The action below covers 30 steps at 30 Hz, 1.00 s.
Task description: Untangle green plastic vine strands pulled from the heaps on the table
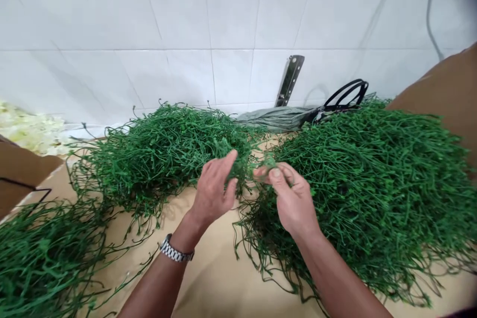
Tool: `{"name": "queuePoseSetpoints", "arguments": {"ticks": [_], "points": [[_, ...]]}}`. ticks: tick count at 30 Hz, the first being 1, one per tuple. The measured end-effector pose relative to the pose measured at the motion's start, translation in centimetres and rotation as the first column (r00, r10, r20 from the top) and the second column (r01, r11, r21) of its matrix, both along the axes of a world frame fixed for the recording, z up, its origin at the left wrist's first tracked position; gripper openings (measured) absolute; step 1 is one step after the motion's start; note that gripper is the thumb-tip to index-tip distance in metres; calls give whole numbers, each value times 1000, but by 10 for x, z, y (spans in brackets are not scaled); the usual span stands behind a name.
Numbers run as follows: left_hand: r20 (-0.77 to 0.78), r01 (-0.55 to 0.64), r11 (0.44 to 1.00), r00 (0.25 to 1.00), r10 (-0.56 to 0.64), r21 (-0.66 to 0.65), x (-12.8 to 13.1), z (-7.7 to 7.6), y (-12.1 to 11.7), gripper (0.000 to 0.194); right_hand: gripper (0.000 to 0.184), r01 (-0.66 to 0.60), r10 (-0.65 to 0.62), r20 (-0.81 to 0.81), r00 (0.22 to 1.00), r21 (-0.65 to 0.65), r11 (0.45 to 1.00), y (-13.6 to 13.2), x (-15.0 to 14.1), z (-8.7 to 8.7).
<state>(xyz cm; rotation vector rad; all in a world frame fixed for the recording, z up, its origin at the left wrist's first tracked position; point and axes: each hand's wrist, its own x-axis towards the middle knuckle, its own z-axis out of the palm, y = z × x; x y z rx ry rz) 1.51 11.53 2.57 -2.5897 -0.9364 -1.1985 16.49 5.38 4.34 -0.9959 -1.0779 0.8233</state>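
Pinching green sprig (270, 162): right hand (294, 198). Left hand (213, 190) near green heap (164, 146), thumb and fingers apart.

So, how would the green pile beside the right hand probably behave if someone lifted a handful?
The green pile looks floppy: thin strands curl and bend along its near edge. It would probably snag, since they cross and overlap. Their slenderness suggests low weight for its bulk.

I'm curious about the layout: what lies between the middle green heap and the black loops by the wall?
In the head view, a rumpled grey-green cloth lies between the middle green heap and the black loops.
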Motion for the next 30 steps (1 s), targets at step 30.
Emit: {"name": "queuePoseSetpoints", "arguments": {"ticks": [30], "points": [[-60, 63, 956, 995, -83, -285, 4, 29, 3, 36, 17, -76, 40, 160, 986, 223, 972, -15, 18, 17]]}}
